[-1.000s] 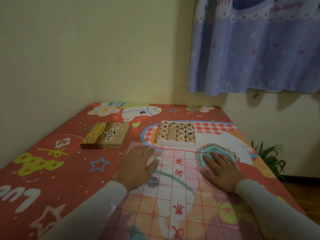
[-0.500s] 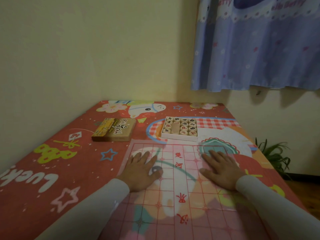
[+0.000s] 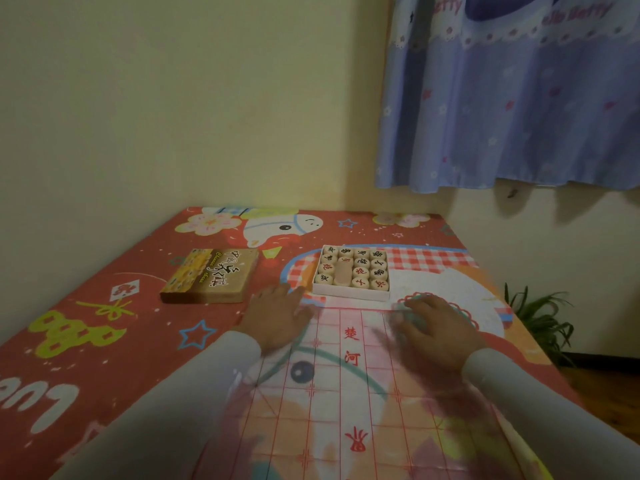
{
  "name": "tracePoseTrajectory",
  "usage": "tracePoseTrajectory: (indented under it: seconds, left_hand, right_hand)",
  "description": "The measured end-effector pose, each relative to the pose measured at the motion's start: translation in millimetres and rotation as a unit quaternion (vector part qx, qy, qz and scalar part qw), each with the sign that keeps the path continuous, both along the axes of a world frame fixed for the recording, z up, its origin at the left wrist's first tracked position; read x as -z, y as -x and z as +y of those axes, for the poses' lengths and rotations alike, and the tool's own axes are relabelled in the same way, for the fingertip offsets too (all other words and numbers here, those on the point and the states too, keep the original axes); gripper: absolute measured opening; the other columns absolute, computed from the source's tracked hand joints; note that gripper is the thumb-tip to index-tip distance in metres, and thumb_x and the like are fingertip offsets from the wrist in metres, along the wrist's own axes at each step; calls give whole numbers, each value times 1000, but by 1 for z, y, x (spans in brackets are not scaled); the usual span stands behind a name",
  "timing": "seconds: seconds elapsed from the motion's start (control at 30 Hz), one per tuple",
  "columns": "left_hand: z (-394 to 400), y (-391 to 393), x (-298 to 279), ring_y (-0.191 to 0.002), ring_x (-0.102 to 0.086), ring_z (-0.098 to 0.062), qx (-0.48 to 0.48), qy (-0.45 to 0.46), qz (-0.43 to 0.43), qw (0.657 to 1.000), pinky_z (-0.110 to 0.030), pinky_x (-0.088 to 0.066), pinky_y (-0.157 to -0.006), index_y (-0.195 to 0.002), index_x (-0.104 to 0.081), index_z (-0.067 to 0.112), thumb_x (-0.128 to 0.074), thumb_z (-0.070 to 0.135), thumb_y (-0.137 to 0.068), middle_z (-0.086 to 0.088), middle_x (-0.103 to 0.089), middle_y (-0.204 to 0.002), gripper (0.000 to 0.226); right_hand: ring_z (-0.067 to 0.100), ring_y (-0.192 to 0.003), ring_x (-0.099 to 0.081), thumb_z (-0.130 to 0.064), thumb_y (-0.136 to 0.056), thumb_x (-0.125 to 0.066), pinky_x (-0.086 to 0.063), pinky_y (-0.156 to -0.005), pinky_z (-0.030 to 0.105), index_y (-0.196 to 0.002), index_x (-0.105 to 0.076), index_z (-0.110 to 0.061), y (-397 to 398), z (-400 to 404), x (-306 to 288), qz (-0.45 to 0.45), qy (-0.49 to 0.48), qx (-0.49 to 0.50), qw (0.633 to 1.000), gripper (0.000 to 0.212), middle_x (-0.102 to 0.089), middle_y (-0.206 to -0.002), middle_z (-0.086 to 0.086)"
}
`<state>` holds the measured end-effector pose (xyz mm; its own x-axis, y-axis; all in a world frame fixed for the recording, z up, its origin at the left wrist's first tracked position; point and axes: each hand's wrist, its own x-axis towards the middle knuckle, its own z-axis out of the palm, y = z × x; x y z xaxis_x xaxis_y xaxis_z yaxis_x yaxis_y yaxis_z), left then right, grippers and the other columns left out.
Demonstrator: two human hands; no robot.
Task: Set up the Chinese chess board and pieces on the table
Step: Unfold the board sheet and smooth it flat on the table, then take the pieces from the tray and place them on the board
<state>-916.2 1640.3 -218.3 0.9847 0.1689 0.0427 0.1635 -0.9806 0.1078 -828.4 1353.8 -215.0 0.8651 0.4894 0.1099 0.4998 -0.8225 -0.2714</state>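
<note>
Sliding forward to the board's [image 3: 346, 393] far edge, flat left hand [image 3: 277, 318] and right hand [image 3: 433, 327] smooth it; pieces [image 3: 353, 268] remain boxed.

hands [image 3: 353, 323] flat on board [image 3: 346, 410], pieces [image 3: 353, 270] boxed

Right hand [image 3: 437, 332] motion-blurred, fingers indistinct. Board sheet [image 3: 346, 393] cut off at bottom edge. Piece [image 3: 360, 271] characters too small to read.

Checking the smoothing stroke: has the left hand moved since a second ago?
Yes. The left hand has slid away from the person along the board, its fingertips now nearer the tray.
</note>
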Motion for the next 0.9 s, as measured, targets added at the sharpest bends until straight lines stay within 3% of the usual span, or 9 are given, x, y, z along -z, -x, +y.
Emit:
tracePoseTrajectory:
  seconds: [0.13, 0.3, 0.4, 0.53, 0.63, 0.73, 0.9]
  left_hand:
    - [-6, -44, -22, -112, -55, -24, 31, 16, -47, 998, -38, -47, -91, -134, -47, 20, -37, 37, -99, -5, -58, -125, 41]
    - [-11, -100, -30, -95, -59, -24, 19, 12, -38, 999, -28, -39, -67, -102, -65, 12, -45, 20, -94, -7, -65, -105, 23]
    - [-12, -120, -33, -95, -59, -25, 27, -1, -3, 1000, -28, -38, -67, -96, -62, 11, -47, 17, -93, -8, -65, -103, 17]
    - [-7, -130, -37, -96, -58, -24, 40, 42, 47, 997, -28, -42, -72, -98, -60, 13, -55, 23, -89, -6, -64, -105, 14]
    - [-5, -133, -40, -99, -57, -24, 55, 30, 63, 996, -27, -40, -73, -101, -60, 12, -58, 25, -88, -6, -63, -108, 19]
    - [-6, -135, -44, -96, -59, -25, 72, 0, 53, 996, -26, -39, -68, -99, -61, 12, -60, 27, -86, -7, -65, -103, 20]
    - [-1, -142, -52, -76, -54, -20, 65, 3, -5, 998, -25, -35, -55, -88, -58, 17, -64, 26, -79, -2, -63, -88, 14]
  right_hand:
    - [19, -109, -58, -39, -95, -48, -45, -93, 32, -126, -57, -24, -34, 31, -9, 12, -55, 13, 998, 36, -55, -130, -1]
    - [21, -86, -59, -32, -90, -55, -50, -76, 33, -95, -67, -13, -77, 73, -16, 25, -56, 10, 998, 23, -65, -97, 6]
    - [22, -82, -60, -29, -86, -57, -49, -70, 31, -85, -67, -13, -93, 87, -17, 56, -13, 24, 998, 19, -65, -88, 6]
    - [20, -90, -61, -31, -84, -61, -53, -80, 31, -99, -67, -17, -103, 94, -25, 80, 29, 26, 996, 22, -66, -98, 4]
    - [19, -90, -61, -32, -83, -61, -53, -78, 31, -101, -65, -16, -104, 95, -30, 73, 56, 21, 996, 24, -66, -99, 3]
    - [17, -87, -60, -35, -79, -64, -54, -76, 31, -100, -64, -19, -102, 93, -34, 57, 68, 18, 996, 26, -66, -97, 0]
    - [16, -82, -59, -34, -83, -62, -53, -70, 28, -99, -61, -23, -113, 92, -44, 7, 9, 16, 1000, 19, -64, -93, -2]
